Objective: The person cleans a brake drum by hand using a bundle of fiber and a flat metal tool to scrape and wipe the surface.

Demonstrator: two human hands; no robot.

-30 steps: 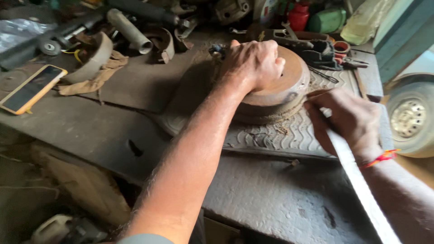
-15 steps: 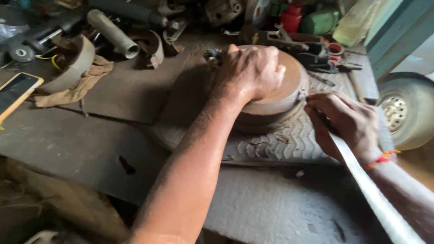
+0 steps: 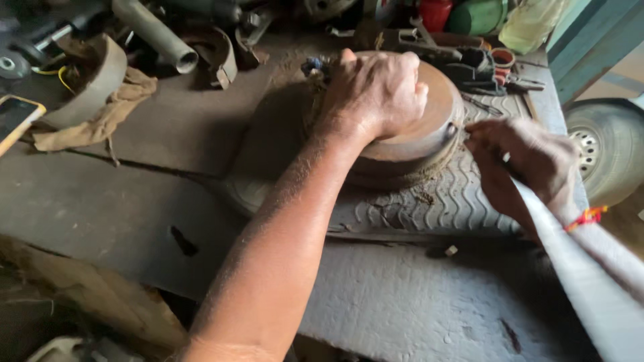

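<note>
Nearest the camera, the grey table (image 3: 416, 308) is showing a scuffed, pitted front slab with a dark gouge to the left. A long pale flat strip (image 3: 577, 268), blurred, is running from the lower right corner up into the right hand.

The right hand (image 3: 520, 167) is closing its fingers around the strip's upper end, wearing a red-and-orange thread (image 3: 585, 218) at the wrist, and is sitting just beside the right edge of the drum. Whether the strip's tip is touching the drum cannot be told.

The left hand (image 3: 376, 90) is curling closed over the top of the rusty brake drum (image 3: 429, 127), gripping it with the forearm reaching in from the lower centre. The drum is resting, closed face up, on a piece of grey tyre tread (image 3: 429, 208) with a wavy pattern, lying on the table right of centre. Rust crumbs are lying on the tread under the drum's rim.

Further left, a phone (image 3: 13, 117) with an orange edge is lying at the frame border, near a tan rag (image 3: 100, 117) and a curved brake shoe (image 3: 94, 80). A metal tube (image 3: 157, 33) is lying beyond.

At the far edge, a red container (image 3: 435, 13) and a green container (image 3: 477, 17) are standing together; their contents are not visible. A small orange-rimmed cup (image 3: 502, 59) is sitting among dark tools; I cannot tell what it holds. A vehicle wheel (image 3: 607, 151) is showing beyond the table at right.
</note>
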